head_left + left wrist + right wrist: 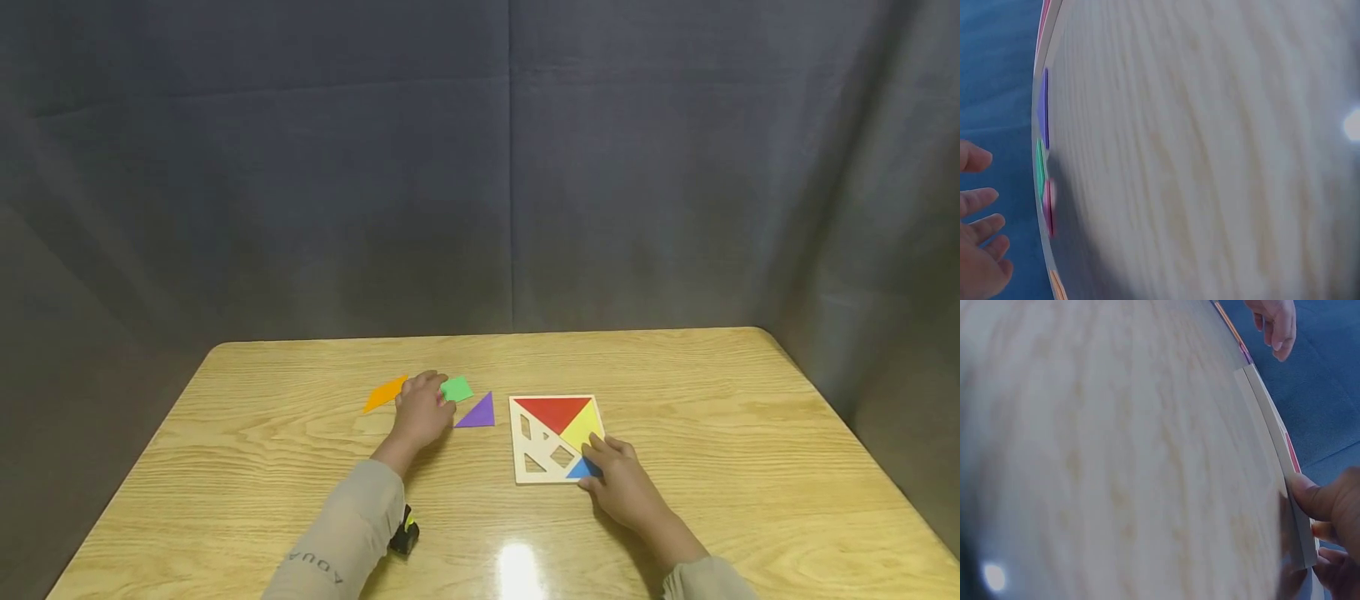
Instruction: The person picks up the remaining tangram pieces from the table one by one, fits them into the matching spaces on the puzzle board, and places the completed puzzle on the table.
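A wooden tangram board (515, 442) lies right of the table's middle. Red (553, 410), yellow (580, 427) and blue (582, 470) pieces sit in it, beside several empty cut-outs at its left. My right hand (624, 485) holds the board's near right corner, thumb on the front edge, fingers along the right side. Over the loose pieces hovers my left hand (423, 410), its fingers apart and holding nothing. Around it lie an orange parallelogram (385, 393), a green piece (457, 389) and a purple triangle (482, 412). Mostly hidden under that hand in the head view is a pink piece (1047, 209).
The wooden table (750, 450) extends to both sides of the pieces. Behind it hangs a dark grey curtain (375, 208). A black wrist camera (405, 537) is at the left sleeve (341, 533).
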`<state>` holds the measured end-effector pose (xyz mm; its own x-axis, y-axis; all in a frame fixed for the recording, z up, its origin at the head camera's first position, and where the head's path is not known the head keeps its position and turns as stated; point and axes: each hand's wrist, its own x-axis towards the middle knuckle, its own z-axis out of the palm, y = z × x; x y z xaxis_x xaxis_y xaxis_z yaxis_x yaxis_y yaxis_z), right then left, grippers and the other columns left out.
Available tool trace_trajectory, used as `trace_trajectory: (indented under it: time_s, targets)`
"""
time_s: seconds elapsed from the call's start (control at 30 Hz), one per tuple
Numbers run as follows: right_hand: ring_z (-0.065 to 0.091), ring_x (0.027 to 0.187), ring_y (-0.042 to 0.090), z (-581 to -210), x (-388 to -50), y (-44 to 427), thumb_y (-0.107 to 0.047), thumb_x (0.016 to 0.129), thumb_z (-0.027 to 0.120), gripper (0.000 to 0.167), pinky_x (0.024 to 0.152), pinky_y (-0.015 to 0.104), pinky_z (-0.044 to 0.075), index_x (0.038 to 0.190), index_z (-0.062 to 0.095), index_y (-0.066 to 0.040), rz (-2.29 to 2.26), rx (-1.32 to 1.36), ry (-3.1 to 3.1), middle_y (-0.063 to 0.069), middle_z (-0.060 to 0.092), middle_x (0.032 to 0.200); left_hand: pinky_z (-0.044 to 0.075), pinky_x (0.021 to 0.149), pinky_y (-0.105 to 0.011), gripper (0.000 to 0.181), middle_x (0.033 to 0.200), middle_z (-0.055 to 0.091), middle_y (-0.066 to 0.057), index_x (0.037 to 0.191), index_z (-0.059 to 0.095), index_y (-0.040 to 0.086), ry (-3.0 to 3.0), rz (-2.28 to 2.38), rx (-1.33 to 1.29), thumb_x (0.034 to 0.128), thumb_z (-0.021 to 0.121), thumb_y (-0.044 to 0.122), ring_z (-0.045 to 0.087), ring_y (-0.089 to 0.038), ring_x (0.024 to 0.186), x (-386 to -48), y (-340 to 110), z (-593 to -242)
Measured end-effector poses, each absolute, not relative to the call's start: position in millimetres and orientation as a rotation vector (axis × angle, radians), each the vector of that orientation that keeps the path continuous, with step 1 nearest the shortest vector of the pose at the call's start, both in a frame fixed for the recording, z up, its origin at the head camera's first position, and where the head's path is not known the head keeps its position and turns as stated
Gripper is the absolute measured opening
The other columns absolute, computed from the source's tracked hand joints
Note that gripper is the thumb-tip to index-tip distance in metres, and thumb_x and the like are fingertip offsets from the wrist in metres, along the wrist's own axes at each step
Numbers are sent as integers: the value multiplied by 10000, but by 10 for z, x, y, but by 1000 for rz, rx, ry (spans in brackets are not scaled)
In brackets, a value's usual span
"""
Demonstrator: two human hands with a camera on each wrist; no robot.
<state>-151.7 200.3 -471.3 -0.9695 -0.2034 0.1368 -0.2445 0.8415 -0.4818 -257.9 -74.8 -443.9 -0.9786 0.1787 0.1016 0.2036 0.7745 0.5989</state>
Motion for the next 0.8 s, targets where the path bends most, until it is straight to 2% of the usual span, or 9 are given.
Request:
trace_trajectory:
  time_s: [0.5,0.8]
  targets:
    - [355,1113,391,-4693,-1550,2038,-140,744,659,447,879,494,323,1116,530,73,770,365,-2893,226,445,1209,129,929,-490,535,1314,301,-184,1244,405,-15,-2969,-1035,-204,762,562,155,173,-362,1195,-2659,-1077,-4478]
    - [340,1122,399,-4700,-1544,2046,-124,743,658,449,887,503,308,1121,524,78,804,357,-2892,227,439,1215,178,919,-494,545,1290,325,-207,1235,407,-41,-2993,-987,-150,744,547,149,215,-378,1176,-2651,-1157,-4490]
